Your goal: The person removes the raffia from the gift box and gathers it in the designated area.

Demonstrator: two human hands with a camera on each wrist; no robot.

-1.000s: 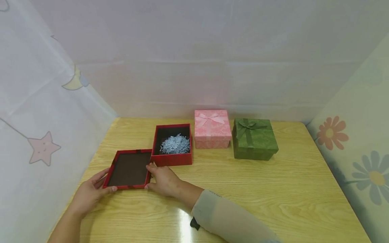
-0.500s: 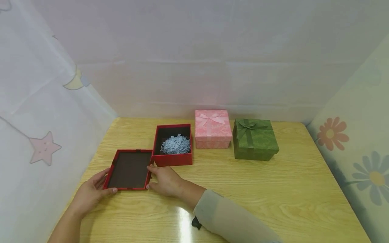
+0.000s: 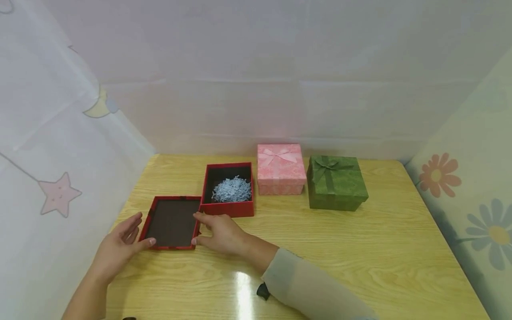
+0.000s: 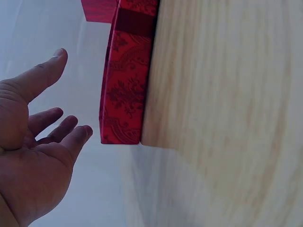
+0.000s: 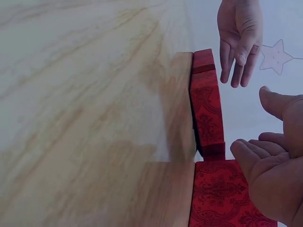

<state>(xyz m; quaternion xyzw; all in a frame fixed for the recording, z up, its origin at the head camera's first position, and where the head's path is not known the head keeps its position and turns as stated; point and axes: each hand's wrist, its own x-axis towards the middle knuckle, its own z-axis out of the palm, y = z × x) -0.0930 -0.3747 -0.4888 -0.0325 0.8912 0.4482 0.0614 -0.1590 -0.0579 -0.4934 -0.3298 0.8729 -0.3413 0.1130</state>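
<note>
A red patterned box lid (image 3: 172,222) lies on the table with its dark inside facing up, in front and to the left of the red box (image 3: 228,209). My left hand (image 3: 118,250) hovers at the lid's left side; the left wrist view shows it apart from the lid (image 4: 127,85), fingers loosely spread. At the lid's right edge is my right hand (image 3: 224,233), thumb and fingers parted. In the right wrist view a gap shows between that hand (image 5: 279,165) and the lid (image 5: 207,104). Pale blue shredded paper (image 3: 232,189) fills part of the lidless red box.
To the right of the red box stand a pink gift box (image 3: 281,166) with a bow and a green gift box (image 3: 338,182) with a bow, both lidded. A small black object (image 3: 262,291) shows beside my right sleeve. Patterned cloth walls (image 3: 280,89) border the table (image 3: 360,258).
Both hands have let go of the lid and lifted slightly off its edges. The lid lies on the table, and the boxes have stayed in place.
</note>
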